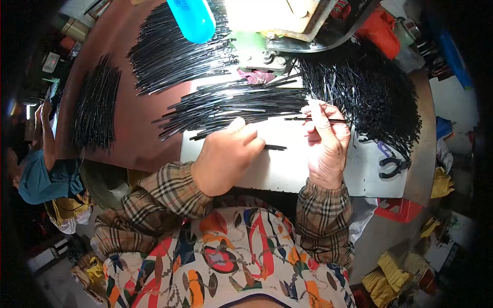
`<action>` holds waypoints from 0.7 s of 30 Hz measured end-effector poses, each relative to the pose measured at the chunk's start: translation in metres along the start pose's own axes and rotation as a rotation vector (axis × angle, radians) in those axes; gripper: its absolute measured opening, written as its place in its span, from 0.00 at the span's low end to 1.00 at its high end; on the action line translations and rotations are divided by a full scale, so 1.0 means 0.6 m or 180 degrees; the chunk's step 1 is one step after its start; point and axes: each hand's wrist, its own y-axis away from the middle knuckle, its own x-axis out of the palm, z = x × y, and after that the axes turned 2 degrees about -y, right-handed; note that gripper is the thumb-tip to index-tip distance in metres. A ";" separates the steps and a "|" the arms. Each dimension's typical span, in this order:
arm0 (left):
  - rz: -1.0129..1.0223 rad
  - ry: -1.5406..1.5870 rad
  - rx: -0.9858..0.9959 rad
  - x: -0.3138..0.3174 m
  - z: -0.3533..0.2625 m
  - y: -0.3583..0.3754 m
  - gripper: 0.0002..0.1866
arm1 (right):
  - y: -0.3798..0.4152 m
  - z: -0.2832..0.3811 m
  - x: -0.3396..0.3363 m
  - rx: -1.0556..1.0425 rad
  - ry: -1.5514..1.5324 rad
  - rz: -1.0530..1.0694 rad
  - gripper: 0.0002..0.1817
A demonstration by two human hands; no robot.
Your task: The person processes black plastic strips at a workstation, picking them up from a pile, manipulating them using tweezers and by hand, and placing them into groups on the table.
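Observation:
Thin black strips (241, 100) lie in a loose heap on a white board in front of me. My left hand (226, 159) is closed, its fingers curled at the near edge of this heap. A short black strip end (276, 148) sticks out to the right from under its fingers; the grip itself is hidden. With thumb and fingers, my right hand (327, 141) pinches one thin black strip (295, 119), held level just above the white board (267, 172). The two hands are apart.
A green machine base (251, 49) stands behind the heap, a pink cloth (257, 77) at its foot. Black strip bundles (174, 51) (96, 105) lie left, a big pile (375, 87) right. Pliers (394, 167) rest at right. Another person's arm (48, 136) shows far left.

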 end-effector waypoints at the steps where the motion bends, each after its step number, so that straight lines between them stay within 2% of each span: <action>1: 0.0077 -0.0028 0.0166 -0.003 -0.001 0.003 0.14 | -0.001 -0.002 0.000 0.0027 -0.0024 -0.0001 0.06; 5: 0.0255 -0.0307 0.0983 -0.001 -0.004 0.017 0.13 | -0.006 -0.006 -0.005 0.0069 -0.0087 -0.0110 0.08; 10: 0.0079 -0.0303 0.1932 0.024 0.006 0.014 0.11 | -0.004 -0.006 -0.007 0.0068 -0.0037 -0.0152 0.07; 14: 0.0552 -0.0053 0.1868 0.003 0.024 -0.014 0.06 | -0.007 -0.011 -0.015 0.0152 -0.0195 -0.0152 0.07; 17: 0.0491 0.0093 0.1496 -0.011 0.049 -0.026 0.06 | -0.005 -0.004 -0.015 0.0160 -0.0042 -0.0254 0.07; 21: 0.0040 0.0526 0.0956 -0.010 0.040 -0.013 0.12 | -0.003 0.014 -0.043 0.0244 0.0505 -0.0123 0.08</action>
